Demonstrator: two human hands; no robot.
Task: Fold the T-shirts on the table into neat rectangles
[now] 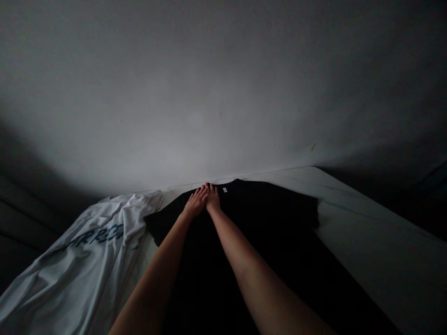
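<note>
A black T-shirt [279,218] lies spread flat, its neckline toward the wall and a small white label [225,190] near the collar. Both arms reach far forward over it. My left hand [196,202] rests palm down near the left shoulder of the shirt, fingers stretched out. Right beside it, my right hand [213,199] also lies flat on the cloth, fingers extended, and the two hands touch or overlap at the fingers. Neither hand appears to grip the fabric.
A white garment with dark lettering [87,265] lies rumpled to the left. Beneath both is a pale, marble-patterned table [363,232] set against a grey wall [195,93]. The table's right edge drops off into shadow.
</note>
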